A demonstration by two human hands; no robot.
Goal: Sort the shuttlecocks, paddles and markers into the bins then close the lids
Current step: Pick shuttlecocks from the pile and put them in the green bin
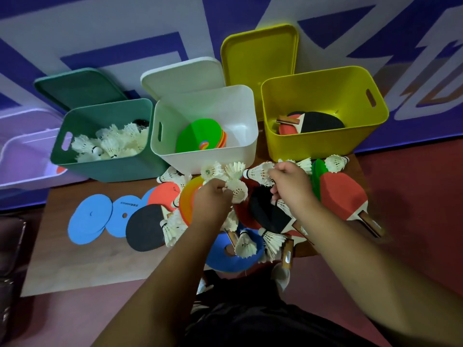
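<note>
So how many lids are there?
3: the green lid behind the green bin, the white lid behind the white bin, the yellow lid behind the yellow bin.

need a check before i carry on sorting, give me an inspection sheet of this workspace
surface: brown table, crowded at middle and right
job's things: green bin holds shuttlecocks, white bin markers, yellow bin paddles; lids off, propped behind; loose paddles, blue markers and shuttlecocks on the table
clutter: clear tub at far left
hands: left hand pinches a shuttlecock; right hand grips a second shuttlecock
cables: nothing seen
surroundings: purple and white wall, red floor
</note>
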